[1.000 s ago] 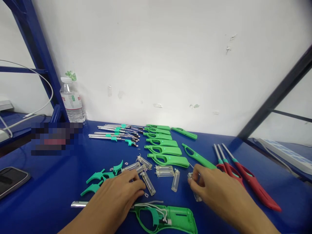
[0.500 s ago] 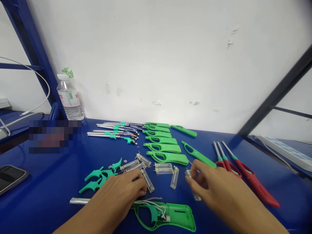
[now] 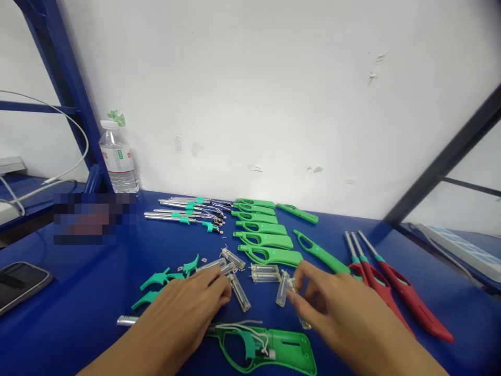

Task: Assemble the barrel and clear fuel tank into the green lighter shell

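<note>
My right hand [image 3: 332, 303] pinches a clear plastic lighter fuel tank [image 3: 305, 323] between thumb and fingers, tilted, beside another clear tank [image 3: 281, 291] on the table. My left hand [image 3: 199, 300] is curled low over the table; whatever its fingers hold, if anything, is hidden. Just in front of me lies an open green lighter handle half [image 3: 293, 349] with a teal trigger [image 3: 248, 344] and white wires in it. The end of its metal tube [image 3: 127, 320] shows left of my left forearm. Several clear tanks [image 3: 239, 293] lie past my left fingertips.
Loose teal triggers [image 3: 156, 278] are left of my left hand. Green handle shells [image 3: 270, 255] line up farther back, beside metal tubes with wires [image 3: 172, 216]. Red finished lighters [image 3: 415, 303] lie right. A water bottle [image 3: 119, 162] and phone [image 3: 23, 282] are at left.
My right hand has moved slightly left with the fuel tank, bringing it close to the tank lying there. My left hand stays nearly in place. The whole view has shifted slightly.
</note>
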A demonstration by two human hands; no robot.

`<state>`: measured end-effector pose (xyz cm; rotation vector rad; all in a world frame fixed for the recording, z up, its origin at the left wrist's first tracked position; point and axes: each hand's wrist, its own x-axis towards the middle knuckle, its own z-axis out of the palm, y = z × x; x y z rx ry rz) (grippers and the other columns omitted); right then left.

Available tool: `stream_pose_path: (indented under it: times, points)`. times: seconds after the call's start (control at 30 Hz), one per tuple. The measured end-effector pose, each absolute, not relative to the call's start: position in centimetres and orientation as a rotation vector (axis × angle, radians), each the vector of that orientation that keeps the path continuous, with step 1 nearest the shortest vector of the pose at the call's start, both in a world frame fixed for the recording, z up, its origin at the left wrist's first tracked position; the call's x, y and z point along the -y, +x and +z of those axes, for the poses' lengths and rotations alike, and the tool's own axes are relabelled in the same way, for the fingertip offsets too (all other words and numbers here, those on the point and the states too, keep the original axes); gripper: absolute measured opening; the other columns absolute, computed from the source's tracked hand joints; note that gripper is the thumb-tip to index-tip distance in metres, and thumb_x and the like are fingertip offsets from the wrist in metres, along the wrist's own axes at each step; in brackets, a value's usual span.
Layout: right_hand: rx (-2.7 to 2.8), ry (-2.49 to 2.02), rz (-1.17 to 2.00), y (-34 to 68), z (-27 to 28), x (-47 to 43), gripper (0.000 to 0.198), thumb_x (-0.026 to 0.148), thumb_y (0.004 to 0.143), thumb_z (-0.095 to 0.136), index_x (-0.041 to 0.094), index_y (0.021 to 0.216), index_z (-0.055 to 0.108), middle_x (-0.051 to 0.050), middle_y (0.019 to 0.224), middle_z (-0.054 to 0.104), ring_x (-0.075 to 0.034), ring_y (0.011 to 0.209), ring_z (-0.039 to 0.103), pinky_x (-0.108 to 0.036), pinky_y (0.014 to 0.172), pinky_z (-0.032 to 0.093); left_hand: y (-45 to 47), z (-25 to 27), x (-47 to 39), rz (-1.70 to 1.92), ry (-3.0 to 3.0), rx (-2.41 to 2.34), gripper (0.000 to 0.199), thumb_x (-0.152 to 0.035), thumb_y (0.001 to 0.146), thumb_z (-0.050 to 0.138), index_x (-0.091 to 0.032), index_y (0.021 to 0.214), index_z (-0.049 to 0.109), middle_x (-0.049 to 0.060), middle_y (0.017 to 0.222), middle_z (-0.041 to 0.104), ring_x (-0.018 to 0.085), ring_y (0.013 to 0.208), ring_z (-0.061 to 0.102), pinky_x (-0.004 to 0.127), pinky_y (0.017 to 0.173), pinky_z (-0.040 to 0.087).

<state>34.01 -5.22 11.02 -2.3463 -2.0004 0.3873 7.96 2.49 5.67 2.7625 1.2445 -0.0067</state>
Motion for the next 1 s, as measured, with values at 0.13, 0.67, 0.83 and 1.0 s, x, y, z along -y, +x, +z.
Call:
stream_pose_path:
  times: [0.13, 0.67, 0.83, 1.0]
  points:
    - [2.024, -2.25, 0.321, 34.3, 10.6, 5.3, 0.008, 0.034, 0.106, 0.065, 0.032, 0.102, 0.072, 0.001, 0.086, 0.087, -0.031, 0.084, 0.084, -0.037, 0.068, 0.044, 8.0, 6.4, -2.5, -0.049, 2.715, -1.275, 0.028, -0.013, 0.116, 0.049, -0.024, 0.116, 0.075, 0.006, 0.121, 0.08, 0.03, 0.106, 0.082, 0.039, 0.082, 0.058]
    - [2.021, -2.296, 0.41, 33.6, 11.1, 5.0, 0.007, 0.033, 0.109, 0.062, 0.033, 0.108, 0.07, 0.005, 0.091, 0.088, -0.032, 0.09, 0.085, -0.041, 0.076, 0.049, 7.8, 6.0, -2.5, -0.033, 2.713, -1.226, 0.03, -0.012, 0.114, 0.052, -0.025, 0.115, 0.079, 0.007, 0.119, 0.082, 0.032, 0.105, 0.083, 0.04, 0.084, 0.059]
    - [2.042, -2.278, 0.425, 33.5, 11.0, 5.2, 0.01, 0.034, 0.111, 0.06, 0.033, 0.112, 0.07, 0.004, 0.092, 0.088, -0.032, 0.091, 0.085, -0.041, 0.077, 0.052, 7.6, 5.6, -2.8, 0.05, 2.717, -1.154, 0.031, -0.009, 0.109, 0.063, -0.031, 0.118, 0.083, 0.002, 0.125, 0.081, 0.026, 0.106, 0.083, 0.031, 0.081, 0.057]
    - [2.071, -2.261, 0.404, 33.6, 10.7, 5.0, 0.009, 0.033, 0.11, 0.061, 0.033, 0.112, 0.07, 0.004, 0.092, 0.088, -0.032, 0.09, 0.085, -0.04, 0.076, 0.051, 7.3, 4.8, -3.2, 0.165, 2.748, -1.082, 0.031, -0.007, 0.105, 0.058, -0.029, 0.099, 0.078, 0.0, 0.107, 0.078, 0.021, 0.086, 0.079, 0.029, 0.068, 0.048]
